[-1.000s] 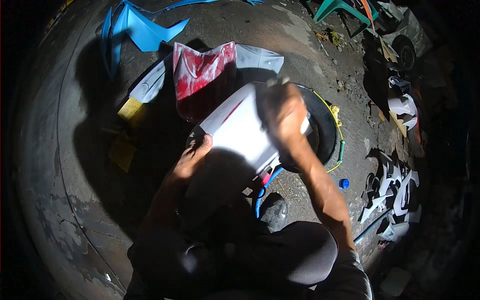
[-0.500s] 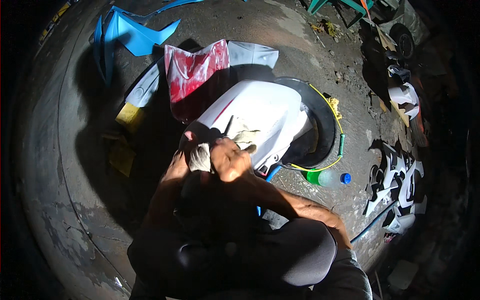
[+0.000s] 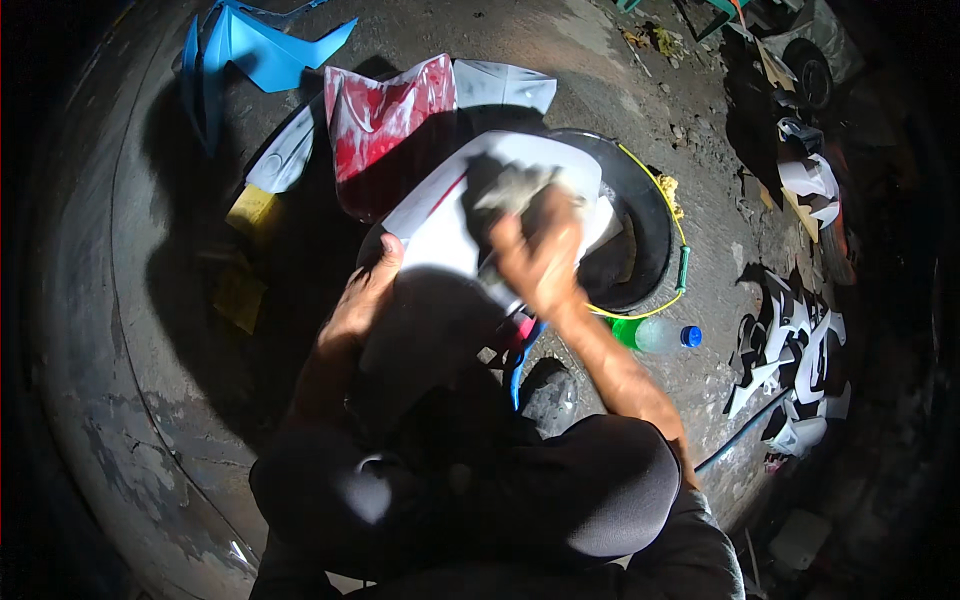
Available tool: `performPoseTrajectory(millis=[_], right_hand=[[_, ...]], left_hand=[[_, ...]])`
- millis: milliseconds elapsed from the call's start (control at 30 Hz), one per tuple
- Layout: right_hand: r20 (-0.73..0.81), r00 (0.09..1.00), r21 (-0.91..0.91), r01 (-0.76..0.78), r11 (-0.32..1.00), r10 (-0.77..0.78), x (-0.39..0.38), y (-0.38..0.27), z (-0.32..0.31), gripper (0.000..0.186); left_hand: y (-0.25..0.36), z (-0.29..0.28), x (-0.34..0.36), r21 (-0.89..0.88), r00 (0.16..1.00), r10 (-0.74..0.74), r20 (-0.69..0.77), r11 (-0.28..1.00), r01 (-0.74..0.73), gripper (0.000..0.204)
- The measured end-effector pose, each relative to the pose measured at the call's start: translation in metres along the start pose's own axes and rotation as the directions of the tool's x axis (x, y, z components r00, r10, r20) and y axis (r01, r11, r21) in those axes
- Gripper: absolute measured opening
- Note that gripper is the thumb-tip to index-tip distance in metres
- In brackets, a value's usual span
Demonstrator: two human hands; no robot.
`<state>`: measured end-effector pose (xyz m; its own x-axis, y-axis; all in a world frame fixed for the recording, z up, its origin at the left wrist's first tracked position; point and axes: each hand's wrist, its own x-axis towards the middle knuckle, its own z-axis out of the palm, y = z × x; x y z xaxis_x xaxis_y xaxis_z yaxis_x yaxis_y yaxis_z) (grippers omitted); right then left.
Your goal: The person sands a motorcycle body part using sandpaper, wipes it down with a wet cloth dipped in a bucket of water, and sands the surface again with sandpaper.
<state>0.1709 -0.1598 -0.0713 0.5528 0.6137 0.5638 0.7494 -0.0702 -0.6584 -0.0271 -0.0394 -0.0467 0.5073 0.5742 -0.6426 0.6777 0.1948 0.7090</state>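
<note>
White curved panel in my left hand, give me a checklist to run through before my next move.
1. Left hand gripping the smooth white curved panel: ok, thumb over its left edge.
2. Right hand holding the pale crumpled cloth: ok.
3. Panel evenly white: not ok, a thin red streak shows.
4. Panel clear of the round black bucket: cannot tell, they overlap in view.
5. Round blue cap on the clear-and-green plastic bottle: ok.

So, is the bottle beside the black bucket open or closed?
Closed: a blue cap sits on the end of the bottle. How tightly, I cannot tell.
</note>
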Motion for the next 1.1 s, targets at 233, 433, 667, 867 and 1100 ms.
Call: performPoseTrajectory(millis=[233, 433, 667, 867, 1100], right_hand=[[0.044, 0.911, -0.070, 0.412, 0.909, -0.410, -0.047, -0.055, 0.029, 0.014], [0.115, 0.909, 0.005, 0.403, 0.915, -0.401, -0.045, -0.062, 0.018, 0.010], [0.166, 0.943, -0.070, 0.304, 0.950, -0.290, -0.003, -0.043, 0.000, 0.008], [0.019, 0.966, 0.053, -0.259, 0.964, 0.258, 0.043, 0.035, -0.014, 0.025], [0.268, 0.887, -0.094, 0.413, 0.906, -0.376, -0.049, -0.064, 0.016, 0.017]], left_hand=[[-0.012, -0.003, 0.001, -0.058, 0.994, 0.086, -0.066, 0.994, -0.090, 0.078], [0.003, 0.001, -0.011, -0.050, 0.994, 0.068, -0.085, 0.996, -0.072, 0.077], [0.000, 0.003, -0.008, 0.071, 0.985, -0.031, -0.167, 0.997, 0.043, 0.094], [-0.006, -0.001, -0.007, 0.051, 0.993, -0.054, -0.106, 0.997, 0.060, 0.096], [-0.001, 0.015, 0.013, 0.092, 0.993, -0.099, 0.070, 0.991, 0.093, 0.098]])
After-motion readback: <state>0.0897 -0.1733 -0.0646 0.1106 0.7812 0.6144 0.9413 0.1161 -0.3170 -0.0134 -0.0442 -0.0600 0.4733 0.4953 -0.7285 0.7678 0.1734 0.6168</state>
